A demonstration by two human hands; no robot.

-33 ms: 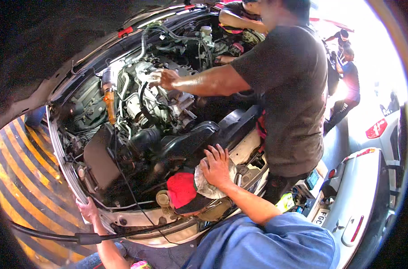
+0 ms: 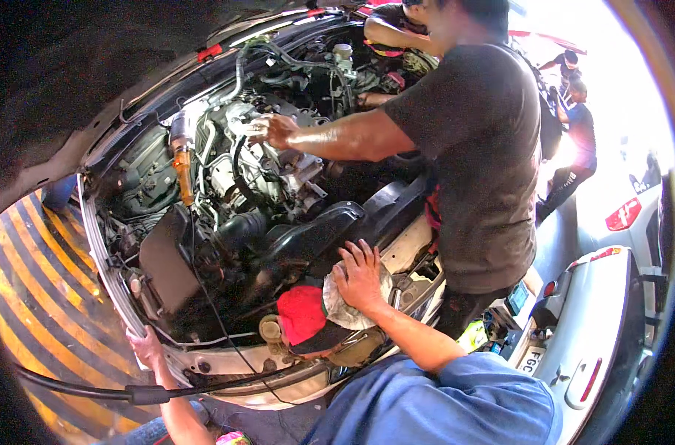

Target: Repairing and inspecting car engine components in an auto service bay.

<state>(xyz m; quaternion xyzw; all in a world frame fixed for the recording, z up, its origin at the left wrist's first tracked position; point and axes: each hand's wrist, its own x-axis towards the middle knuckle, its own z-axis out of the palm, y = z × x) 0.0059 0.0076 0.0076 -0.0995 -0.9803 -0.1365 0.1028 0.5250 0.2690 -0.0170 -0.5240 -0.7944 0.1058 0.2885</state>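
Note:
My left hand [image 2: 146, 348] has its fingers bent over the car's fender edge [image 2: 113, 304]. Across the front of the engine bay, my right hand [image 2: 359, 278] lies flat with fingers spread. Beneath it is a rounded, stained whitish thing [image 2: 346, 315], whose kind I cannot make out. A red and black cloth-like thing [image 2: 300, 310] touches its left side. Left of that sits a round tan cap [image 2: 270, 327]. Beyond my hands spreads the exposed engine [image 2: 230, 178] with its hoses. A co-worker's hand [image 2: 274, 131] is at the engine top.
An orange-bodied work lamp [image 2: 182, 170] stands among the engine parts, and its black cable runs toward me. The raised hood [image 2: 48, 89] hangs overhead. A co-worker in a dark shirt [image 2: 478, 163] leans in from the right. Behind is a silver car [image 2: 589, 326].

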